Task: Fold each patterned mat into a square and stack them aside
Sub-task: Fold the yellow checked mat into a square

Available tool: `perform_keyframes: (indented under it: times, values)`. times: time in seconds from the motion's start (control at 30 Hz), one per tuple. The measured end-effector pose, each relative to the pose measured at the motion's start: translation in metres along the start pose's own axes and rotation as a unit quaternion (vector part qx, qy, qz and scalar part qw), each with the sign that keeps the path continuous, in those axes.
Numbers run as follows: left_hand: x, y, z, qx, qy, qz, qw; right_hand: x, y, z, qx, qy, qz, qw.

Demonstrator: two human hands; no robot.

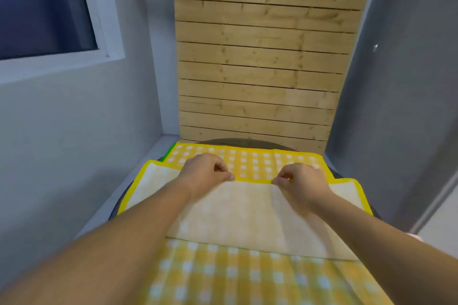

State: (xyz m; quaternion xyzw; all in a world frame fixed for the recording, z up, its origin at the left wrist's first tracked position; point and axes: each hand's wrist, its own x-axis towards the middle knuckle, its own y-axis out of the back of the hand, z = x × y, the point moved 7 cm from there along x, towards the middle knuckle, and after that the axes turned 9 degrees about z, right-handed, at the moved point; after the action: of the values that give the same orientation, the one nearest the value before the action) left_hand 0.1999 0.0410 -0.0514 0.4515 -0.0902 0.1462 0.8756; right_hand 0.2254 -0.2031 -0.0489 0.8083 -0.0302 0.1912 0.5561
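**Head view.** The yellow checked fabric mat with a yellow border (260, 163) lies across the dark round table (238, 141), covering most of its top. A flap is turned over with its pale underside up, and its bordered edge reaches towards the table's far side. Over the table's middle, the left hand (205, 171) and the right hand (301, 181) each pinch that edge between thumb and curled fingers. We judge that the spaced grips keep the edge straight, so the fold lands square. A green strip (169, 152) shows under the mat at the table's far-left rim and is probably another mat. We judge this fold still unfinished.
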Motion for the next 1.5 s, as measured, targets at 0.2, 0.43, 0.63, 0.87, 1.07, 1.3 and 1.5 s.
perform_keyframes:
  times: [0.2, 0.43, 0.63, 0.87, 1.07, 1.3, 1.5]
  values:
    - [0.007, -0.035, -0.022, 0.001, -0.025, 0.003, 1.0, 0.007, -0.035, 0.018, 0.051, 0.0, -0.008, 0.999]
    - [0.006, -0.04, -0.028, -0.003, -0.051, 0.057, 0.997, 0.013, -0.042, 0.025, 0.068, -0.002, 0.005, 0.998]
    - [0.007, -0.039, -0.029, -0.014, -0.035, 0.04, 0.998, 0.014, -0.044, 0.028, 0.079, -0.015, -0.008, 0.997]
    - [0.004, -0.037, -0.027, -0.02, -0.036, 0.043, 0.998, -0.049, -0.006, -0.022, 0.01, 0.091, 0.001, 0.996]
    - [0.008, -0.036, -0.025, -0.006, -0.034, 0.031, 0.999, -0.11, -0.025, -0.03, -0.024, 0.087, -0.103, 0.991]
    - [-0.012, -0.026, 0.012, 0.171, -0.09, -0.019, 0.981, -0.112, -0.033, -0.027, -0.024, 0.082, -0.093, 0.992]
    - [-0.111, -0.036, 0.044, 0.167, -0.136, -0.117, 0.969, -0.113, -0.035, -0.028, -0.047, 0.077, -0.104, 0.99]
